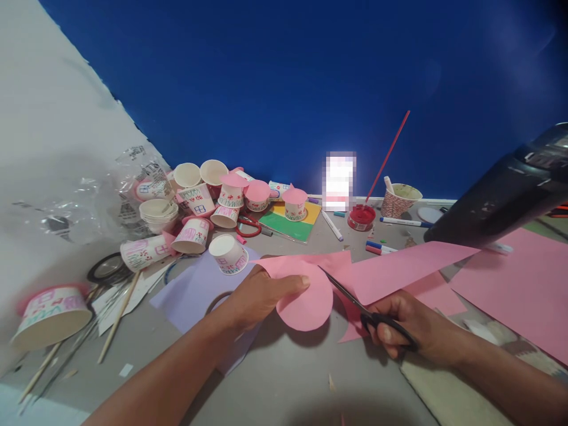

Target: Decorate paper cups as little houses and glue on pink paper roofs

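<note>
two hands meet over a sheet of pink paper (pixel 377 269) in the middle of the table (pixel 288 378), and it looks lifted a little off the top. the left hand (pixel 257 296) is nearly closed, thumb on top and fingers tucked beneath, pinching the left edge of a rounded lobe cut in the sheet. the right hand (pixel 417 331) is curled shut through the black handles of a pair of scissors (pixel 350 299), whose blades stand slightly apart and point far and left into the paper, just right of the lobe. i'd judge the paper very light, thin and floppy, easy to crease or tear, so it wants holding close beside the cut, much as the left hand has it. its long axis runs from the rounded end at near left to a tapering strip that reaches far and right. a heap of decorated paper cups (pixel 228 254) sits at far left, and a pot of red paint (pixel 361 217) stands beyond the sheet.
</note>
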The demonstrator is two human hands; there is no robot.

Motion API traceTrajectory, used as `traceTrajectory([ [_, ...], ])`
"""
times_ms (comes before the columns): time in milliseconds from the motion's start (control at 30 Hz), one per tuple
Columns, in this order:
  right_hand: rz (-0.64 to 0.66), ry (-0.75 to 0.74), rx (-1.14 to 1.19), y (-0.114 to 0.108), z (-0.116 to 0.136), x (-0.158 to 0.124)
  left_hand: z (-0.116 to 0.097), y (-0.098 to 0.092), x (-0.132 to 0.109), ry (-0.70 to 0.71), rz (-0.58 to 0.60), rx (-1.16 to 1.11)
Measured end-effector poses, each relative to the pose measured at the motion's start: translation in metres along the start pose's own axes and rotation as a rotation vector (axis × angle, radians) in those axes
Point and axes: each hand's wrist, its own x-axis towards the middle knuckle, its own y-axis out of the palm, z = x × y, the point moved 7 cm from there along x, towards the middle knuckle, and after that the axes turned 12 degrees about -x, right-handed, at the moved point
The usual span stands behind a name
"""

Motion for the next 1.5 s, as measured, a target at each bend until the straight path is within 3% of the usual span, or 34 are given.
traceTrajectory([
  [1000, 0.015, 0.007, 0.017, 0.001, 0.000, -0.001, -0.005, 0.002, -0.004, -0.039, 0.031, 0.042],
  [1233, 0.001, 0.050, 0.086, 0.001, -0.010, 0.000, -0.003, 0.006, -0.003, -0.032, 0.105, 0.006],
  [1500, -0.004, 0.039, 0.003, -0.001, 0.001, -0.002, -0.007, 0.008, -0.002, -0.026, 0.130, 0.013],
])
